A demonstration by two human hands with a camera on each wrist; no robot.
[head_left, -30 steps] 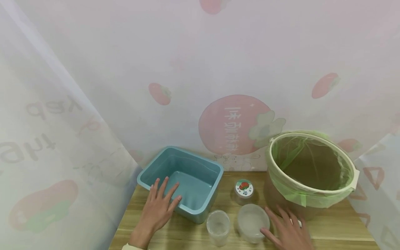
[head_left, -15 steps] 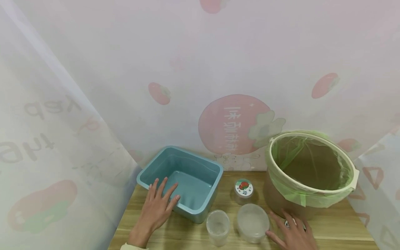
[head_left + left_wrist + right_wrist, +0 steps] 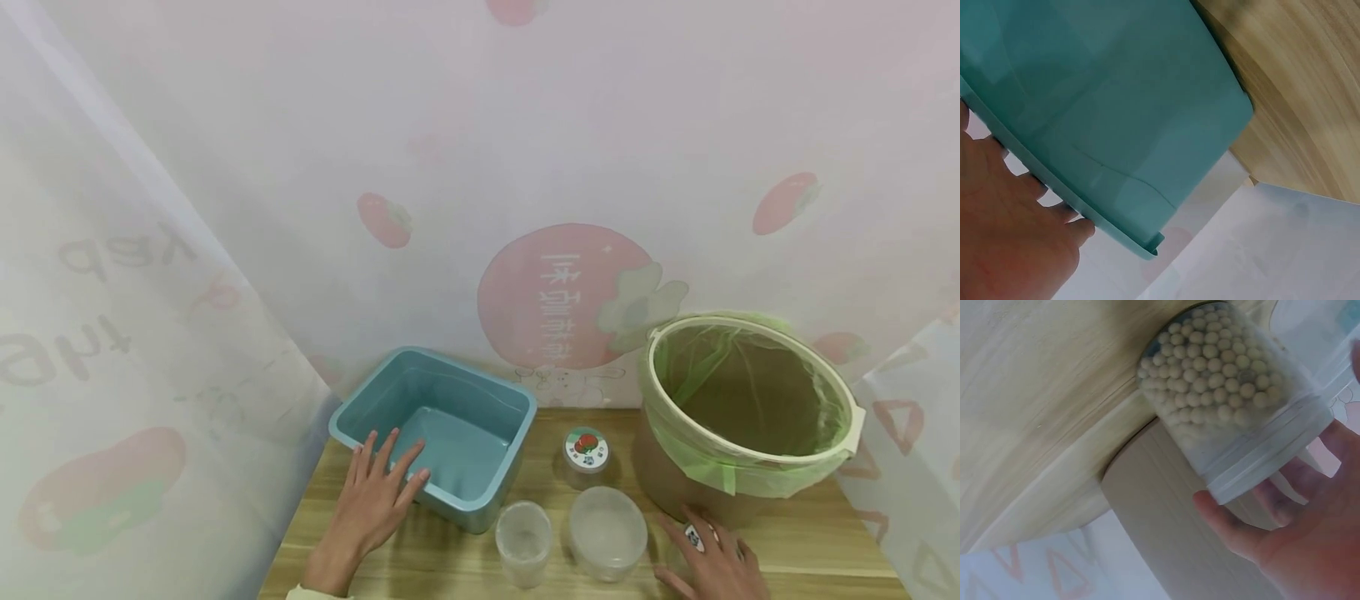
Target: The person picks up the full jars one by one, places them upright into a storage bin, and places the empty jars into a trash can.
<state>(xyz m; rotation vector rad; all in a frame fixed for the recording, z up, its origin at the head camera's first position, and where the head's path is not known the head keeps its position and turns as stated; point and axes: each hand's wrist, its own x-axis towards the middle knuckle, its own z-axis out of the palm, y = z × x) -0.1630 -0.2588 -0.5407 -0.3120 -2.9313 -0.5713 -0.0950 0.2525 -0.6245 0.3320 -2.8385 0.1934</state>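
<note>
My left hand (image 3: 365, 508) rests at the near left rim of a blue-green plastic basin (image 3: 457, 454), its fingers spread over the edge. In the left wrist view the fingers (image 3: 1079, 228) lie along the basin's rim (image 3: 1041, 169). My right hand (image 3: 712, 554) lies over the top of a clear jar (image 3: 1210, 375) of small pale beads, standing on the table against the bin. Its fingers are spread across the lid (image 3: 1269, 450), with the thumb apart at the side. Part of the lid's printed label (image 3: 694, 537) shows between the fingers.
A brown bin (image 3: 757, 462) with a green liner stands at the right. Between basin and bin are a clear cup (image 3: 523, 542), a clear round tub (image 3: 607, 533) and a lidded jar with a tomato label (image 3: 587, 450). A printed curtain (image 3: 420, 150) hangs behind the wooden table (image 3: 442, 567).
My right hand has moved a little to the right, away from the clear round tub and further over the jar's lid. The left hand has barely shifted on the basin's rim.
</note>
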